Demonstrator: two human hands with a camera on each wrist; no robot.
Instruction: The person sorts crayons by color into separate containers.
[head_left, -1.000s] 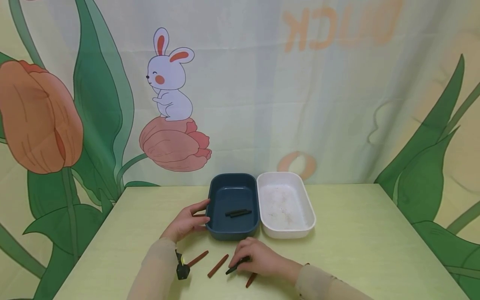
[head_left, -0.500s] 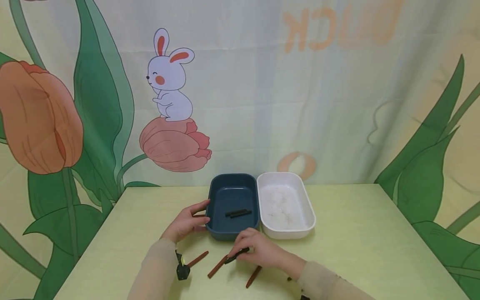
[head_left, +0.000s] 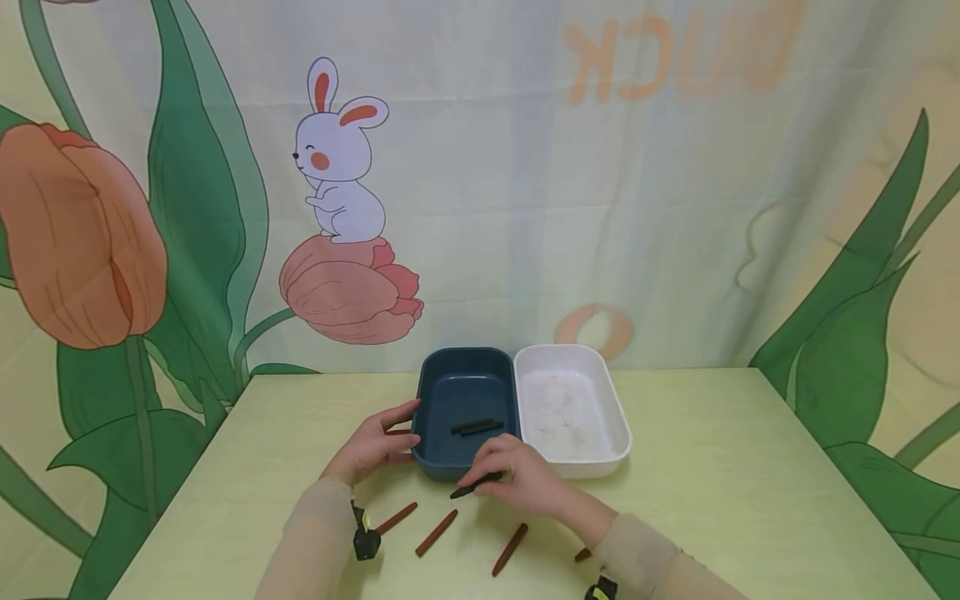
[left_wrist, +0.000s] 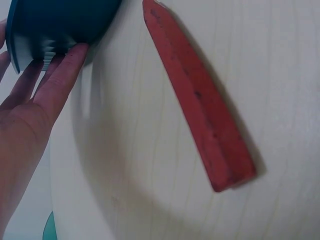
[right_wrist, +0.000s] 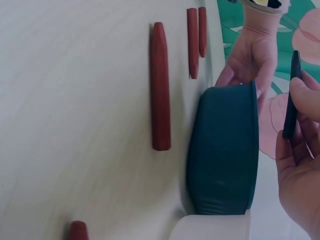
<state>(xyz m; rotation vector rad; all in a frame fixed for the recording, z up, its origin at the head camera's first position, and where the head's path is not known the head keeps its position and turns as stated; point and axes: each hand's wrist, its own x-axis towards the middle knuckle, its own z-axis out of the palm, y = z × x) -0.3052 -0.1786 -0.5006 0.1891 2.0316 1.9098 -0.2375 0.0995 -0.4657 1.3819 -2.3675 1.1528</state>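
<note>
My right hand (head_left: 521, 477) pinches a black crayon (head_left: 474, 487) between thumb and fingers, just in front of the dark blue tray (head_left: 467, 473). In the right wrist view the same black crayon (right_wrist: 292, 95) is seen upright at the fingertips. Black crayons (head_left: 477, 427) lie inside the blue tray. My left hand (head_left: 369, 447) rests against that tray's left side, its extended fingers (left_wrist: 67, 70) touching the wall. A reddish-brown strip (head_left: 399, 432) shows between the left thumb and fingers; what it is I cannot tell. Red-brown crayons (head_left: 510, 550) lie on the table before the trays.
A white tray (head_left: 622, 450) with smudges on its floor stands against the blue one's right side. Other red-brown crayons lie nearby: one (head_left: 437, 533) in front, another (head_left: 397, 517) by the left wrist camera (head_left: 366, 543), a third (head_left: 582, 554) partly behind the right forearm.
My right hand has lifted the black crayon and moved forward to the blue tray's front edge, uncovering the red-brown crayon beneath it. The left hand has stayed put.
</note>
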